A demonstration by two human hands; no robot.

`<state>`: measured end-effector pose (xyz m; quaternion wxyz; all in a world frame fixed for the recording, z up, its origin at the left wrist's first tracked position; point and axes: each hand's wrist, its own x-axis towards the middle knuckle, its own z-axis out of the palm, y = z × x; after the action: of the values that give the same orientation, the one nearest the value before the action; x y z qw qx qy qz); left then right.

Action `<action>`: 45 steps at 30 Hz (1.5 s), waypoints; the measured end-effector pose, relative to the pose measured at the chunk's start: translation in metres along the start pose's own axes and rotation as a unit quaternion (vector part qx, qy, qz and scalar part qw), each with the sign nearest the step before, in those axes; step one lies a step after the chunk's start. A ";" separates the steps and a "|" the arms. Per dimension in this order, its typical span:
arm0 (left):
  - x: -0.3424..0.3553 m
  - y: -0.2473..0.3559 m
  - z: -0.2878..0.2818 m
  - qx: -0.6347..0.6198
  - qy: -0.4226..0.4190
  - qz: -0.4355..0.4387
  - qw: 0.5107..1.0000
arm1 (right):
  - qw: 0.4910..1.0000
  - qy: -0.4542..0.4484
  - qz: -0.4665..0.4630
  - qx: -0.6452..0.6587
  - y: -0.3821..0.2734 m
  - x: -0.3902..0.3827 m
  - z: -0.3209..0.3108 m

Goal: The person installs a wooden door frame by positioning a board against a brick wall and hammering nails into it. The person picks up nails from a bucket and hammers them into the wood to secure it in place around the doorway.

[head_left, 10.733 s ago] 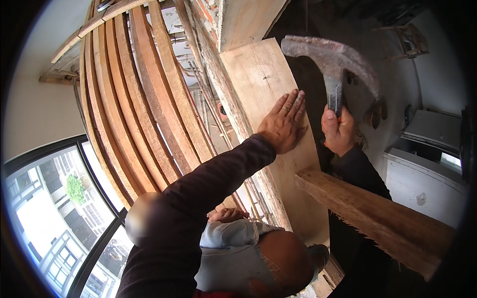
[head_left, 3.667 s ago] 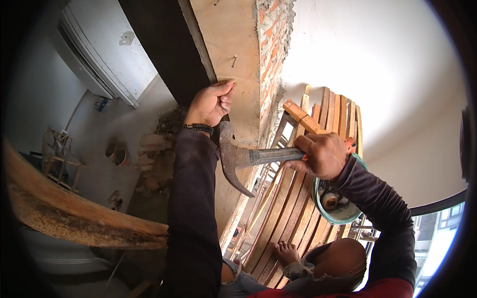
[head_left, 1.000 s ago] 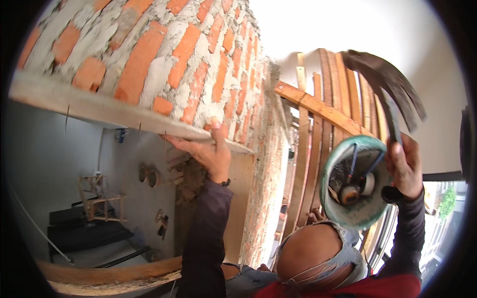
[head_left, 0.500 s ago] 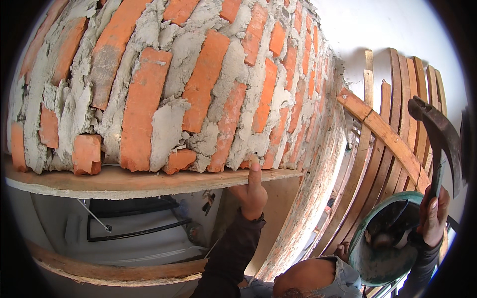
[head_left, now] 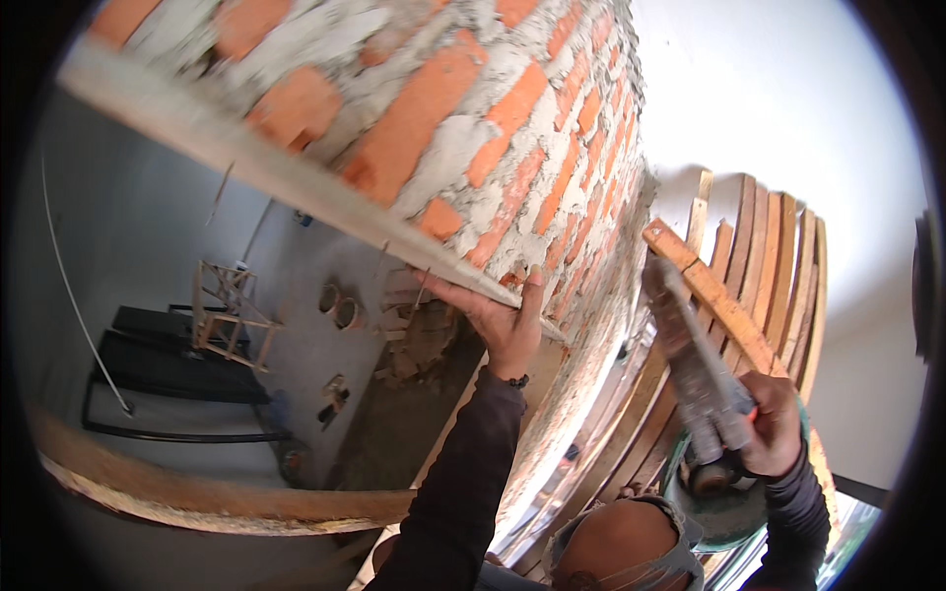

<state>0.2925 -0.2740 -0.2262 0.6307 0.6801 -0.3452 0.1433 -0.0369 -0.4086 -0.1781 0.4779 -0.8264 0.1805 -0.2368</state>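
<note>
My left hand [head_left: 507, 325] grips the right end of a thin wooden board [head_left: 296, 189], thumb up at its edge and fingers beneath. The board runs slanting along the lower edge of a wall of orange bricks [head_left: 419, 113] and rough grey mortar. Thin nail-like pieces stick out below it. At the right, my right hand [head_left: 774, 424] is closed around a claw hammer [head_left: 690, 345], whose shape is smeared by motion. It is held above a green bucket [head_left: 729, 532], apart from the board.
Several long wooden planks [head_left: 778, 266] lean against the white wall at the right, with one plank [head_left: 724, 300] lying across them. A lower wooden beam [head_left: 236, 507] crosses the opening at left. Far below stand a wooden frame [head_left: 236, 320] and dark panels [head_left: 168, 369].
The hammer has swung left and down from beside the right wall and is now blurred. The view has shifted, so the board looks slanted. My left hand still holds its end.
</note>
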 end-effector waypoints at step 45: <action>0.028 0.043 0.014 -0.031 0.341 0.044 0.938 | 0.834 -0.070 -0.248 -0.488 -0.152 0.086 0.084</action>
<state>0.2817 -0.2937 -0.1784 0.7246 0.5545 -0.1431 0.3834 0.0924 -0.3221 -0.0627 -0.0510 -0.9837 0.0280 -0.1702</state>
